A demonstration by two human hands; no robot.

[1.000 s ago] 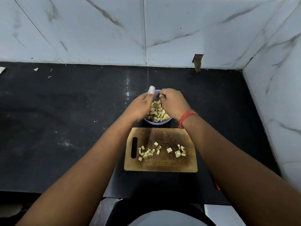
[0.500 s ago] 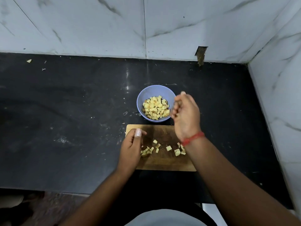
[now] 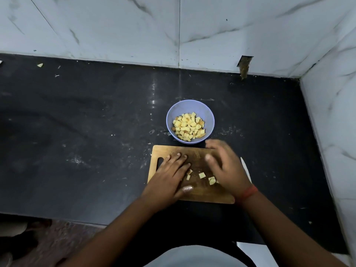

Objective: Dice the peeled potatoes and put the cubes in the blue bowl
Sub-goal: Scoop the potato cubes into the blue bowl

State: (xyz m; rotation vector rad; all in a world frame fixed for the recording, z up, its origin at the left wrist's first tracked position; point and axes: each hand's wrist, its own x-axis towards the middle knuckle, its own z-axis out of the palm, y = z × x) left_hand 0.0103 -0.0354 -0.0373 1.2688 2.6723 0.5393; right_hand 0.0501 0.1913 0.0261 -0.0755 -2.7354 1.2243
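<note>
The blue bowl (image 3: 209,114) stands on the black counter just beyond the wooden cutting board (image 3: 204,193) and holds several yellow potato cubes (image 3: 188,127). A few loose cubes (image 3: 202,175) lie on the board between my hands. My left hand (image 3: 169,176) lies flat on the left part of the board, fingers straight, covering some cubes. My right hand (image 3: 225,166) is blurred over the board's right part, fingers spread and holding nothing. A white knife (image 3: 246,170) lies by the board's right edge, mostly hidden by my right hand.
Marble walls close the counter (image 3: 77,132) at the back and on the right. Small scraps (image 3: 40,64) lie at the far left by the back wall. The counter's front edge runs close to my body.
My right hand came down from beside the bowl onto the board. My left hand flattened over the cubes on the left of the board. One second ago both hands were over the bowl.
</note>
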